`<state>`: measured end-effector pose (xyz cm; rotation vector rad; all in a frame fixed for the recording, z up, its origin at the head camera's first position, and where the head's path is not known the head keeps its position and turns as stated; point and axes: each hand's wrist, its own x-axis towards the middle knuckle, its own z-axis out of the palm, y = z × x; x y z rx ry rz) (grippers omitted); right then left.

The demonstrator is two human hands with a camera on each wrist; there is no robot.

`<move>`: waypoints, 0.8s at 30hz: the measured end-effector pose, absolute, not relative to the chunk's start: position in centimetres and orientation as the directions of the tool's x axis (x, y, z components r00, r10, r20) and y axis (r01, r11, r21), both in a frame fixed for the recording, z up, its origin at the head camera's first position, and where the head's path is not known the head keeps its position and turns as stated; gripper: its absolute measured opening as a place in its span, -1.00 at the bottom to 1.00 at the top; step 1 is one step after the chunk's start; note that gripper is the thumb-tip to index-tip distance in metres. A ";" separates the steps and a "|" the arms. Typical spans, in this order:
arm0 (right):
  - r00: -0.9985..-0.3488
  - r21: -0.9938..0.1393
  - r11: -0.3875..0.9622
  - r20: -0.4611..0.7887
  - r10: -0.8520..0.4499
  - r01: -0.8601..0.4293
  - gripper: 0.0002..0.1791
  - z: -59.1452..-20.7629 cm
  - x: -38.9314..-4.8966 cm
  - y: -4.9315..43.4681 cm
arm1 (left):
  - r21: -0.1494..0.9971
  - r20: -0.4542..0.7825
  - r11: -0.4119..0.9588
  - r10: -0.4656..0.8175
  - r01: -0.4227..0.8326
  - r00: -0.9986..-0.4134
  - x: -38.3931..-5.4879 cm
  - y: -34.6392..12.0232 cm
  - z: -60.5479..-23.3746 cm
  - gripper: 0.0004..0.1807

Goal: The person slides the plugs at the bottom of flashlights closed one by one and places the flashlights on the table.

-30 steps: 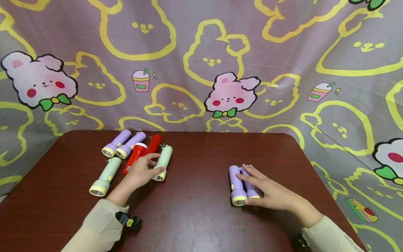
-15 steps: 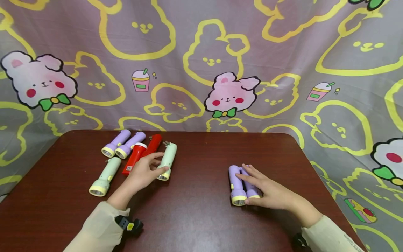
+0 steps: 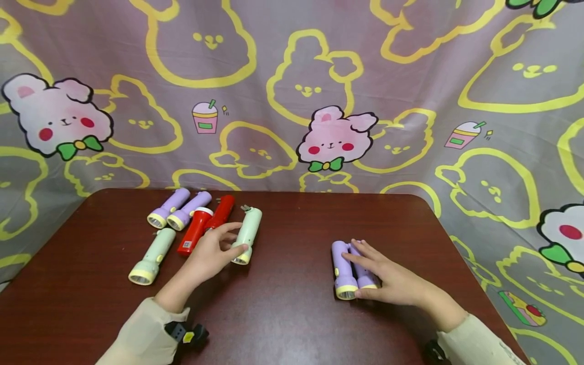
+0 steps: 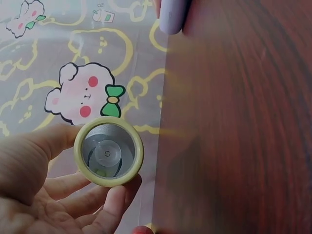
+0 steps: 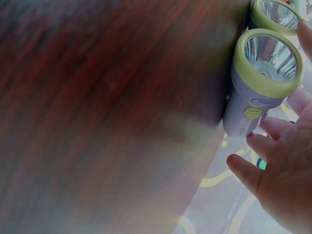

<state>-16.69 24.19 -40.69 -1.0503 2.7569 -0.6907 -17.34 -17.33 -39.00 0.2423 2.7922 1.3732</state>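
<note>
A pale green flashlight [image 3: 250, 228] with a yellow rim is held between the thumb and fingers of my left hand [image 3: 214, 256], beside two red flashlights. Its round lens [image 4: 107, 153] faces the camera in the left wrist view. On the right, two purple flashlights [image 3: 342, 263] lie side by side. My right hand [image 3: 392, 279] rests over the outer one with its fingers extended, covering part of it. In the right wrist view, the fingers lie alongside the nearer purple flashlight [image 5: 246, 109], which has a yellow switch.
Two purple flashlights [image 3: 170, 207] lie at the back left, next to the red flashlights [image 3: 196, 230]. Another pale green flashlight [image 3: 152, 256] lies in front of them. The brown table [image 3: 292, 314] ends at a patterned curtain [image 3: 264, 61].
My left hand has moved a little to the right with the green flashlight, widening the gap from the red ones. The right hand and the purple flashlights have stayed in place.
</note>
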 end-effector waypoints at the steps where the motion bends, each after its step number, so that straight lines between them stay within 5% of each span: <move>1: -0.754 -0.452 0.657 0.057 -0.654 -0.604 -0.16 -40.7 -16.7 24.2 | 0.789 0.051 0.600 0.146 0.130 -0.988 -17.2 -17.3 -39.0 -0.38; 24: -0.763 -0.440 0.673 0.044 -0.645 -0.595 -0.15 -40.5 -16.8 24.0 | 0.854 0.087 0.502 0.120 0.136 -0.989 -15.7 -15.5 -38.5 -0.43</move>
